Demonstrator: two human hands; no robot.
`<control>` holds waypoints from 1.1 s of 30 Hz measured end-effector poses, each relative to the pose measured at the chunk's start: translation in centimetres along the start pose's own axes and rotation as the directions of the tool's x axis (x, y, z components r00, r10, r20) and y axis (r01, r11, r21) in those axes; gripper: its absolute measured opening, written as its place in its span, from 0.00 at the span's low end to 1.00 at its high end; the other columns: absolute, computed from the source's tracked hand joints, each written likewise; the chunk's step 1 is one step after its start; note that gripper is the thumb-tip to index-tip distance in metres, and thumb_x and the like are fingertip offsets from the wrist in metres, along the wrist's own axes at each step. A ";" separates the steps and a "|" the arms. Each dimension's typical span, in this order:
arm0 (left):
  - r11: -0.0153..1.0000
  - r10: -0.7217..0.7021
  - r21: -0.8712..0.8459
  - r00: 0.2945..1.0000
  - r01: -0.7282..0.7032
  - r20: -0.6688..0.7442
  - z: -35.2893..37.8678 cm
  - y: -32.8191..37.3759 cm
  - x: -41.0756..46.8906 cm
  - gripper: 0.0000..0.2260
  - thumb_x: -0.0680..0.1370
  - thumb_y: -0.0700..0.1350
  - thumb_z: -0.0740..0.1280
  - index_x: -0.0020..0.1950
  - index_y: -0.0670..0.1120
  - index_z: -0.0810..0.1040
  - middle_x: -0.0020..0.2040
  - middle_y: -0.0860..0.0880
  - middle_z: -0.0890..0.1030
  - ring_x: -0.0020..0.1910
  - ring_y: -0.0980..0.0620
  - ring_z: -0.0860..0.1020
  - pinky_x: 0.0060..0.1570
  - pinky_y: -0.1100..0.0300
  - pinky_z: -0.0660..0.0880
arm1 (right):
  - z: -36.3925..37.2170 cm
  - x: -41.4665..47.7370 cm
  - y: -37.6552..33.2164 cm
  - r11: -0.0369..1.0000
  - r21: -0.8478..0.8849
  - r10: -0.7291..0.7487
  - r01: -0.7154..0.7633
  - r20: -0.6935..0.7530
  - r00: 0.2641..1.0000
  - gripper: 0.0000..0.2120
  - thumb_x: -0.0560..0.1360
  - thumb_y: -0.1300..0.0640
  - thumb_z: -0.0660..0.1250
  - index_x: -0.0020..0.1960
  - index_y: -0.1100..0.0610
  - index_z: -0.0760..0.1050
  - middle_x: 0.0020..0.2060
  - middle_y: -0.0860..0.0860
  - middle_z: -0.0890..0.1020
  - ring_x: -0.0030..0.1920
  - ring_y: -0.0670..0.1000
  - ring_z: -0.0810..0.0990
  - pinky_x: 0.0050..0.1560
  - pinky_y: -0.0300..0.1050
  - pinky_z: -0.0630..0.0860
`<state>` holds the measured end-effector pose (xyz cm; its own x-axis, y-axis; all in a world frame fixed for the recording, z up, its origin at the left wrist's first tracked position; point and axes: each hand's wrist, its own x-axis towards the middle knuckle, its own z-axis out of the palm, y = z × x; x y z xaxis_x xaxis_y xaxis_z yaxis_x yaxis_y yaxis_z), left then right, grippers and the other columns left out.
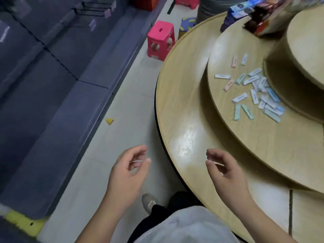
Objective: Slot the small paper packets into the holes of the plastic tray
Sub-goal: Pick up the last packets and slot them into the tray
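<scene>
Both hands are being held slack, nothing is being gripped. The left hand (128, 174) is being held just off the near edge of the round table (184, 111), over the floor; fingers are loosely curled, with a clear gap between thumb and forefinger. The right hand (226, 172) is being held over the table's lowest tier (192, 146), just inside that near edge, fingers relaxed and apart, palm turned toward the other hand.

The paper packets (257, 92) are being seen scattered on the table's middle tier (228, 50), well apart from both hands and nearer the right one. Most are being bunched against the base of the top tier (306, 41); a few are lying loose farther out. Colours: white, blue, teal, pink. None is being touched.

Around the table: a pink stool (161, 41) at its far-left edge, a yellow scrap (110, 121) on the floor to its left, blurred boxes (245, 9) at its far side, a grey shoe (148, 202) by its near edge.
</scene>
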<state>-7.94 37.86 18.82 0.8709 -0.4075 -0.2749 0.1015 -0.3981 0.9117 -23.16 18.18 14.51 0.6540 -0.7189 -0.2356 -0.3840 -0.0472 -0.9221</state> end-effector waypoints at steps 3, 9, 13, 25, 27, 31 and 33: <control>0.996 0.051 0.063 0.986 -0.062 0.157 0.0 1.9 6.3 0.14 0.77 0.38 0.71 0.57 0.56 0.80 0.56 0.53 0.83 0.56 0.58 0.80 0.55 0.68 0.75 | 0.9 2.2 -1.0 0.999 0.030 0.048 -0.044 -0.148 0.988 0.12 0.77 0.61 0.68 0.55 0.46 0.78 0.52 0.38 0.82 0.54 0.39 0.80 0.50 0.29 0.74; 0.968 0.120 0.155 0.910 -0.196 0.397 5.4 5.3 18.9 0.17 0.77 0.42 0.72 0.59 0.61 0.77 0.58 0.54 0.78 0.56 0.59 0.78 0.56 0.66 0.73 | 1.4 8.2 -0.2 0.991 0.049 0.135 -0.127 -0.445 0.885 0.13 0.76 0.59 0.69 0.56 0.43 0.77 0.54 0.40 0.81 0.53 0.39 0.80 0.50 0.30 0.74; 0.929 0.163 0.201 0.830 -0.312 0.533 10.4 7.2 25.9 0.18 0.76 0.44 0.72 0.60 0.63 0.76 0.59 0.59 0.77 0.58 0.62 0.76 0.57 0.68 0.71 | 1.4 13.2 0.8 0.982 -0.013 0.150 -0.190 -0.566 0.811 0.16 0.75 0.58 0.70 0.56 0.40 0.75 0.55 0.39 0.78 0.55 0.40 0.77 0.54 0.30 0.72; 0.607 0.281 0.292 0.543 -0.740 0.792 29.5 8.6 40.9 0.39 0.72 0.60 0.71 0.78 0.49 0.60 0.79 0.48 0.58 0.79 0.48 0.55 0.76 0.47 0.60 | -4.6 25.6 7.0 0.697 -0.433 0.202 -0.571 -0.646 0.736 0.37 0.71 0.39 0.70 0.75 0.54 0.66 0.72 0.50 0.68 0.72 0.53 0.66 0.71 0.46 0.61; 0.529 0.272 0.292 0.485 -0.797 0.831 33.3 6.8 42.0 0.46 0.69 0.67 0.69 0.79 0.48 0.57 0.80 0.44 0.56 0.80 0.44 0.51 0.77 0.43 0.56 | -5.0 27.4 8.2 0.618 -0.477 0.196 -0.625 -0.676 0.710 0.37 0.69 0.35 0.68 0.72 0.54 0.70 0.66 0.51 0.72 0.66 0.55 0.72 0.65 0.51 0.71; 0.334 0.262 0.334 0.427 -0.881 0.865 36.5 2.9 41.9 0.50 0.68 0.74 0.62 0.79 0.42 0.59 0.79 0.38 0.60 0.79 0.36 0.54 0.76 0.40 0.54 | -4.4 29.1 9.6 0.561 -0.467 0.144 -0.684 -0.758 0.636 0.27 0.72 0.36 0.66 0.62 0.54 0.79 0.53 0.50 0.78 0.51 0.55 0.76 0.47 0.50 0.75; 0.318 0.369 0.258 0.370 -0.912 0.852 36.9 1.3 41.7 0.43 0.73 0.67 0.63 0.78 0.39 0.61 0.78 0.36 0.63 0.79 0.35 0.57 0.74 0.37 0.56 | -3.8 29.8 9.9 0.576 -0.410 0.132 -0.707 -0.807 0.576 0.23 0.74 0.39 0.65 0.60 0.54 0.80 0.50 0.50 0.79 0.47 0.54 0.76 0.45 0.48 0.73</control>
<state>10.79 -10.01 -2.73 -0.0502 -0.9984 -0.0252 -0.8865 0.0329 0.4616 -9.96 -6.34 -0.46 -0.1999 -0.9798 -0.0099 -0.9510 0.1965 -0.2386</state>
